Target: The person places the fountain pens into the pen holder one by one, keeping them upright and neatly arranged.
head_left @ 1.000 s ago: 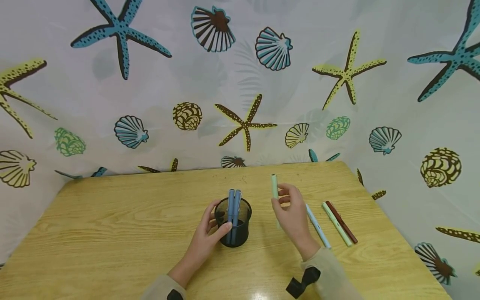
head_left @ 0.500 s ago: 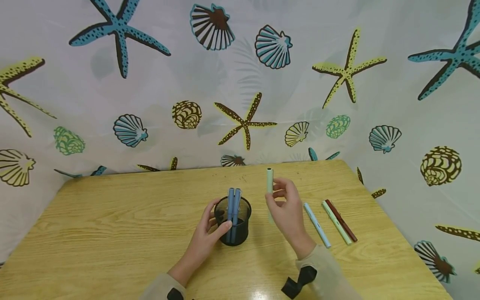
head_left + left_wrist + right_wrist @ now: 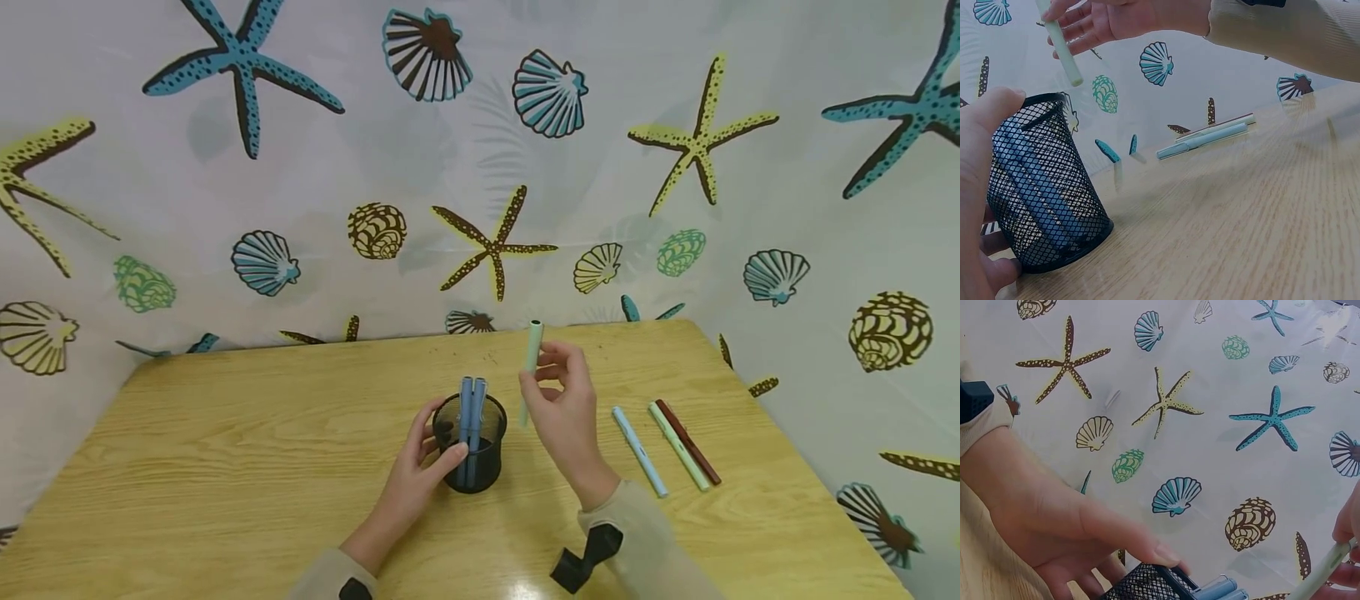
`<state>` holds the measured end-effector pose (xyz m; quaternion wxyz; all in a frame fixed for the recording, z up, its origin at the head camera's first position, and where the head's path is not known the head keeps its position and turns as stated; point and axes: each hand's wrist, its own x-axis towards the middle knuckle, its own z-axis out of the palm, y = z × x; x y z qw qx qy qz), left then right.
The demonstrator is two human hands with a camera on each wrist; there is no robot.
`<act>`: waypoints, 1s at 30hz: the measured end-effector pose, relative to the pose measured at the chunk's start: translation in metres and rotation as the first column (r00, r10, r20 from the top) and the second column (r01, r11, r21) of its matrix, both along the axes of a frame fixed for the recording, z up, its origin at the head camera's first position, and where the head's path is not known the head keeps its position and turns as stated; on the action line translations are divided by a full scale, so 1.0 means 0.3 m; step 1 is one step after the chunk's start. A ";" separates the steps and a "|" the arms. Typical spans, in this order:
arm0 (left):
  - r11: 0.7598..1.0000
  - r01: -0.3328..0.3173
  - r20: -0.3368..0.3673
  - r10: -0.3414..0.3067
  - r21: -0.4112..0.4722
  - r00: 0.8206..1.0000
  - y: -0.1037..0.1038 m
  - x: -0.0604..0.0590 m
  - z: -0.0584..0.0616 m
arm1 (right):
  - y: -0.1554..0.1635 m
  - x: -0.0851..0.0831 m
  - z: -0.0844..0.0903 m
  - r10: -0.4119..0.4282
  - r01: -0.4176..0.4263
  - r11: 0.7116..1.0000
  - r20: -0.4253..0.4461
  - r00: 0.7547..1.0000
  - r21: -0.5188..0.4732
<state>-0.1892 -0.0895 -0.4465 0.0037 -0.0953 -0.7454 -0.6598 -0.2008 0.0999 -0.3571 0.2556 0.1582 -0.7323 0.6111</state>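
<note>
Right hand (image 3: 562, 404) pinching a pale green pen (image 3: 533, 346) between thumb and curled fingers; left hand (image 3: 415, 462) curled round a black mesh cup (image 3: 486, 467), thumb on the near side, fingers about the far side. Any lettering on the pens is too small to read. The held pen is raised above the tabletop (image 3: 247, 467), just to the right of the cup and apart from it; its long axis is nearly vertical, the dark-tipped upper end leaning slightly toward the far edge and the lower end pointing down. The cup stands on the tabletop, well in from the left and right edges, and contains two blue pens (image 3: 466, 408), side by side and close to upright, their tops projecting above the rim. Toward the right edge lie a light blue pen (image 3: 640, 452) and, farther right, a second green pen (image 3: 678, 446) just beside a dark red pen (image 3: 688, 442), all three running roughly parallel to that edge.
</note>
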 end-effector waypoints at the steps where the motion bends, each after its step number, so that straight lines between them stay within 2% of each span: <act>1: 1.000 -0.001 -0.003 0.001 0.000 1.000 -0.001 0.000 0.000 | -0.005 -0.012 -0.009 0.009 -0.009 1.000 -0.006 1.000 -0.006; 7: 1.000 0.001 -0.004 -0.001 0.002 1.000 -0.001 0.000 0.001 | -0.027 -0.061 -0.060 0.031 -0.032 0.999 -0.030 0.999 -0.026; 12: 1.000 -0.001 0.002 0.002 -0.002 1.000 0.003 -0.001 0.004 | -0.041 -0.066 -0.068 0.035 -0.036 0.999 -0.041 0.999 -0.027; 16: 1.000 -0.003 0.009 0.003 0.000 1.000 0.005 -0.005 -0.003 | -0.052 -0.072 -0.078 0.033 -0.034 0.999 -0.015 0.999 -0.039; 19: 1.000 -0.005 0.014 0.005 0.004 1.000 0.005 -0.010 -0.015 | -0.063 -0.056 -0.063 0.035 -0.035 0.998 0.007 0.999 -0.046; 24: 1.000 -0.009 0.030 0.009 -0.005 0.999 0.011 0.002 0.001 | -0.064 -0.065 -0.104 0.030 -0.029 0.999 0.020 0.999 -0.021; 25: 1.000 -0.009 0.030 0.009 -0.005 1.000 0.010 0.002 0.002 | -0.063 -0.074 -0.124 0.026 -0.026 1.000 0.021 0.999 -0.017; 30: 1.000 -0.008 0.034 0.008 0.007 0.999 0.007 -0.002 0.005 | -0.066 -0.074 -0.154 0.019 -0.019 1.000 0.027 0.999 -0.001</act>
